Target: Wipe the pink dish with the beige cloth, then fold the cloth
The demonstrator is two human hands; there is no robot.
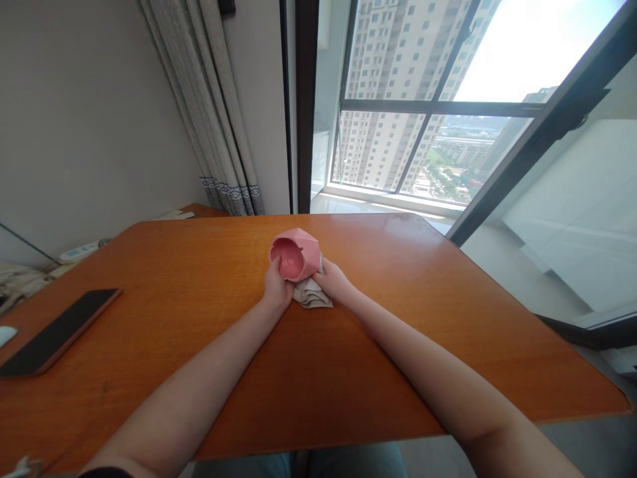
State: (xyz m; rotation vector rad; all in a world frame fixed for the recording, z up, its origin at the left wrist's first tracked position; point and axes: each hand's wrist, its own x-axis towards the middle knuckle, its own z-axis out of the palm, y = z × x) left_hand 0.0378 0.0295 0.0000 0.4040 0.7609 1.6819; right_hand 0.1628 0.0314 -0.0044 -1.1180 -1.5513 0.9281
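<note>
A pink faceted pot (309,251) is tilted on its side above the table, its round opening turned toward me and to the left. My left hand (277,284) grips its rim, with the thumb inside the opening. My right hand (334,281) is closed on a folded beige cloth (312,294) at the pot's right side. Part of the cloth hangs below the pot, and some of it shows between the pot and my right fingers. The far side of the pot and several fingertips are hidden.
Both forearms reach across a brown wooden table (199,265). A long dark pad (57,332) lies on its left, near a white object (6,334) at the picture's edge. A power strip (79,251) sits beyond the left edge. Curtain (213,99) and window (428,106) stand behind.
</note>
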